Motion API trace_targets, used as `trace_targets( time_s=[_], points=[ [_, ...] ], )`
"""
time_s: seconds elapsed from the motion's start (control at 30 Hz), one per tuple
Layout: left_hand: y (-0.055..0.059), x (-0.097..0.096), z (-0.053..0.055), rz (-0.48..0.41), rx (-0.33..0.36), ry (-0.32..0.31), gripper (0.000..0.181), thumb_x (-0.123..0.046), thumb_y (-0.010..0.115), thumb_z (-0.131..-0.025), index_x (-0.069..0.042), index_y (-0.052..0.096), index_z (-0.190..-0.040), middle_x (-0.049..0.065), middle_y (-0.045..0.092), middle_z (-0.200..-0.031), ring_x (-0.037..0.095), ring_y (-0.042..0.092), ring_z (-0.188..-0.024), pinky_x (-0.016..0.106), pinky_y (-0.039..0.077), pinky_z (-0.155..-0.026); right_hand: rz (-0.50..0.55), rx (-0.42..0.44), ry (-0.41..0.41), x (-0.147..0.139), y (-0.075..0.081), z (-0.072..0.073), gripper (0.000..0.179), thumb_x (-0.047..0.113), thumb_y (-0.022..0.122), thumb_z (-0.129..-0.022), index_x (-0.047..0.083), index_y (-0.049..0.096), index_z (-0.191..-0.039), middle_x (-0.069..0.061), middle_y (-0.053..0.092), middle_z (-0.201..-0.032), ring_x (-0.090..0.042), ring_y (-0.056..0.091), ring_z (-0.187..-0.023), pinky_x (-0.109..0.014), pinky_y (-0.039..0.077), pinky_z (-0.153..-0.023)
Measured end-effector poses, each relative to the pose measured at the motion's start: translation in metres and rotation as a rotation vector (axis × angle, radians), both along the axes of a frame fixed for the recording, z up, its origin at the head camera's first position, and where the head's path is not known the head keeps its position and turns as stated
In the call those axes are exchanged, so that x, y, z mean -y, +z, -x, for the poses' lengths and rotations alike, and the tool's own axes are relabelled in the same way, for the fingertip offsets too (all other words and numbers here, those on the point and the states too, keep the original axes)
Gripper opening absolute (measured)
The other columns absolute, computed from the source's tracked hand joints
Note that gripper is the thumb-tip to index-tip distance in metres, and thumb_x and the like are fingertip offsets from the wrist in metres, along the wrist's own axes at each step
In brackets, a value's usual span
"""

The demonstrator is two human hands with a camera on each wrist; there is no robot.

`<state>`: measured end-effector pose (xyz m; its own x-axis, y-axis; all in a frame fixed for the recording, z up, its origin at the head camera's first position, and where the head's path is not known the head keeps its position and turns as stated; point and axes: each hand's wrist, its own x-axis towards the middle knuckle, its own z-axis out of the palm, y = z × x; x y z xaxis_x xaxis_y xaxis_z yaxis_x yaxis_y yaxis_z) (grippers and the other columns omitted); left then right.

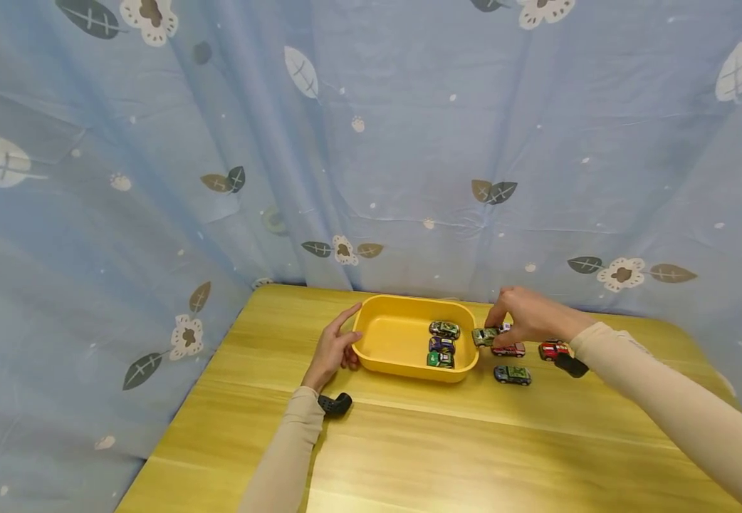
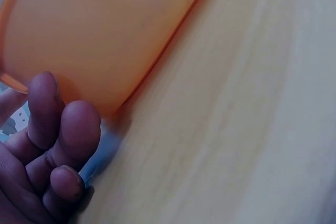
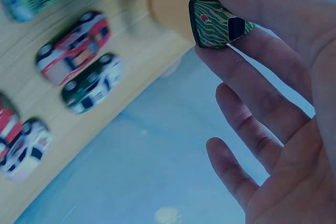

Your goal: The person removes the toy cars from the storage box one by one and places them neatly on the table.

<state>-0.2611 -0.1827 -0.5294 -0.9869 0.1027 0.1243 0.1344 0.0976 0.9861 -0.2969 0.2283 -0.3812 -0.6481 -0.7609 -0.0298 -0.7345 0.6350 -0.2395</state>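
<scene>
A yellow tray [image 1: 377, 367] stands near the table's back edge. My left hand [image 1: 332, 349] holds its left end, thumb at the rim and fingers along the outside wall; in the left wrist view the bent fingers [image 2: 79, 135] lie against the tray [image 2: 105, 35]. Between thumb and fingers my right hand [image 1: 525, 313] pinches a green striped toy car [image 1: 485, 337], held at the tray's right rim. The right wrist view shows this car [image 3: 218, 24] close up. Inside the tray's right half sit a camouflage car [image 1: 444, 329], a purple car [image 1: 441, 345] and a green car [image 1: 440, 360].
Right of the tray, a red car [image 1: 508, 350] and a blue-green car [image 1: 512, 375] rest on the table. A white-and-green car [image 3: 94, 82] lies beside the red one. Farther right is another red car [image 1: 552, 350], next to a white one [image 3: 29, 150]. A patterned curtain [image 1: 409, 142] hangs behind.
</scene>
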Motion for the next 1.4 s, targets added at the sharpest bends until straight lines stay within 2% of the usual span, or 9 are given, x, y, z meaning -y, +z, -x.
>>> trace_targets(
  time_s=[0.27, 0.47, 0.67, 0.83, 0.93, 1.17, 1.3, 1.4],
  points=[
    [0.001, 0.000, 0.000, 0.001, 0.012, 0.003, 0.061, -0.013, 0.064, -0.101, -0.036, 0.053, -0.157, 0.012, 0.063, -0.055, 0.020, 0.058, -0.043, 0.028, 0.045, -0.041, 0.006, 0.004, -0.018, -0.033, -0.002, -0.009, 0.022, 0.026, 0.091, -0.082, 0.019, 0.086, -0.103, 0.013, 0.078, -0.094, -0.011, 0.070, -0.087, -0.034, 0.059, -0.077],
    [0.000, 0.000, 0.000, 0.022, -0.001, 0.005, 0.061, -0.014, 0.063, -0.102, -0.033, 0.051, -0.159, 0.014, 0.063, -0.056, 0.020, 0.058, -0.043, 0.028, 0.046, -0.041, 0.010, -0.008, -0.032, -0.056, -0.003, -0.013, 0.020, 0.025, 0.091, -0.080, 0.019, 0.087, -0.099, 0.012, 0.079, -0.092, -0.012, 0.073, -0.084, -0.038, 0.061, -0.076],
    [-0.001, 0.000, 0.001, 0.033, -0.011, 0.008, 0.060, -0.014, 0.063, -0.103, -0.030, 0.050, -0.160, 0.019, 0.064, -0.058, 0.021, 0.059, -0.044, 0.030, 0.046, -0.040, -0.013, 0.027, -0.090, -0.082, -0.006, -0.017, 0.023, 0.027, 0.092, -0.079, 0.017, 0.087, -0.100, 0.007, 0.081, -0.095, -0.015, 0.075, -0.088, -0.039, 0.062, -0.079],
    [0.001, 0.000, 0.001, 0.035, -0.004, 0.009, 0.061, -0.014, 0.063, -0.102, -0.033, 0.051, -0.159, 0.017, 0.064, -0.057, 0.021, 0.059, -0.043, 0.030, 0.046, -0.040, -0.034, 0.094, -0.106, -0.104, -0.011, -0.025, 0.024, 0.026, 0.094, -0.077, 0.017, 0.087, -0.098, 0.005, 0.082, -0.095, -0.015, 0.077, -0.088, -0.038, 0.063, -0.078],
    [0.002, 0.001, 0.001, 0.027, 0.005, 0.016, 0.062, -0.014, 0.063, -0.101, -0.033, 0.052, -0.158, 0.015, 0.063, -0.055, 0.021, 0.059, -0.042, 0.029, 0.045, -0.039, -0.041, 0.103, -0.113, -0.114, -0.015, -0.030, 0.023, 0.025, 0.094, -0.076, 0.017, 0.087, -0.097, 0.007, 0.081, -0.094, -0.013, 0.076, -0.087, -0.037, 0.063, -0.078],
    [0.002, 0.002, 0.003, 0.009, 0.008, 0.025, 0.064, -0.010, 0.063, -0.099, -0.034, 0.053, -0.158, 0.018, 0.062, -0.055, 0.021, 0.058, -0.041, 0.027, 0.044, -0.039, -0.050, 0.025, -0.087, -0.126, -0.029, -0.034, 0.022, 0.026, 0.094, -0.074, 0.020, 0.086, -0.094, 0.014, 0.080, -0.091, -0.006, 0.071, -0.085, -0.039, 0.060, -0.081],
    [0.002, 0.000, 0.001, 0.009, 0.009, 0.026, 0.064, -0.010, 0.063, -0.099, -0.033, 0.053, -0.158, 0.017, 0.063, -0.055, 0.021, 0.059, -0.041, 0.027, 0.044, -0.039, -0.051, 0.018, -0.129, -0.127, -0.040, -0.039, 0.023, 0.028, 0.095, -0.074, 0.024, 0.086, -0.095, 0.016, 0.079, -0.093, -0.008, 0.063, -0.086, -0.034, 0.054, -0.078],
    [0.003, -0.002, 0.001, 0.015, 0.010, 0.025, 0.063, -0.010, 0.063, -0.099, -0.034, 0.053, -0.157, 0.017, 0.063, -0.055, 0.021, 0.059, -0.041, 0.027, 0.044, -0.039, -0.037, 0.020, -0.173, -0.127, -0.047, -0.044, 0.025, 0.027, 0.095, -0.072, 0.022, 0.086, -0.095, 0.012, 0.078, -0.094, -0.012, 0.059, -0.085, -0.030, 0.050, -0.074]
  ],
)
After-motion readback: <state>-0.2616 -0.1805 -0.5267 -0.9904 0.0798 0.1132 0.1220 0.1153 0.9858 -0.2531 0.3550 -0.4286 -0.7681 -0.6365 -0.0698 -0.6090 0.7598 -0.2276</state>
